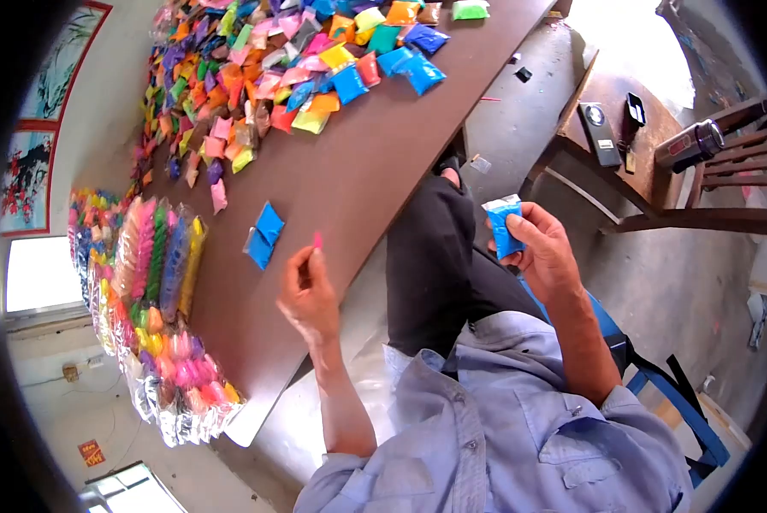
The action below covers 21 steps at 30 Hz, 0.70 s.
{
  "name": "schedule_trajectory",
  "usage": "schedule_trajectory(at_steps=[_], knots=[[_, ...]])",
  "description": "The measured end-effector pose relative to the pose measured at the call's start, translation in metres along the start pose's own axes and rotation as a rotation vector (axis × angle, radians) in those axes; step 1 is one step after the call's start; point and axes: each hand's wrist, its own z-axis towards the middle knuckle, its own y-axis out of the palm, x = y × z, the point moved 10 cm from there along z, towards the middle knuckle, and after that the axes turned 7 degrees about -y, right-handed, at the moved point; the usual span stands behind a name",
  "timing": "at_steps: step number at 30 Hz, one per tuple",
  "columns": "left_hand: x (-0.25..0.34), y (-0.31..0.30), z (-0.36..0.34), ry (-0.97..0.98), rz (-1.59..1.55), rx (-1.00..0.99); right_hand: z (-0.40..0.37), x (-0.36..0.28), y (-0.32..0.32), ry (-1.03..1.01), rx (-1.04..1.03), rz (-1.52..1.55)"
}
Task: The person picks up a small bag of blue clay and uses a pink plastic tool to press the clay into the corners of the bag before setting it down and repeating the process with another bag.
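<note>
My right hand point(544, 250) is closed around a small blue packet point(506, 229) with a clear top edge, held over my lap with the thumb on its front. My left hand point(308, 291), fingers pinched together, is over the brown table's near edge. From its fingertips sticks up a small bright pink piece point(317, 240), too small to make out in detail. Just beyond that hand, two blue packets point(265, 236) lie on the table, overlapping each other.
A large pile of small coloured packets point(255, 81) covers the far part of the table point(332, 171). Clear bags of coloured packets point(156, 256) line its left side. On the right, a wooden stool point(610, 162) bears a dark handheld device point(600, 132) and a metal flask point(690, 145).
</note>
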Motion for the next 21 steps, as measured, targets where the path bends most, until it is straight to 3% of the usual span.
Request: schedule_trajectory(at_steps=[6, 12, 15, 19, 21], knots=[[-0.079, -0.101, -0.003, -0.023, 0.366, 0.280, 0.004, 0.001, 0.026, -0.050, -0.016, -0.038], [-0.114, -0.132, -0.006, 0.051, 0.630, 0.325, 0.015, 0.011, 0.064, 0.007, -0.049, -0.042], [-0.114, -0.136, -0.006, 0.088, 0.557, 0.397, 0.025, 0.008, 0.096, -0.117, -0.216, -0.183], [-0.118, -0.141, -0.006, -0.012, 0.436, 0.387, 0.044, 0.003, 0.128, -0.278, -0.269, -0.316], [-0.121, -0.143, -0.007, -0.020, 0.440, 0.396, 0.051, 0.005, 0.149, -0.257, -0.281, -0.442]])
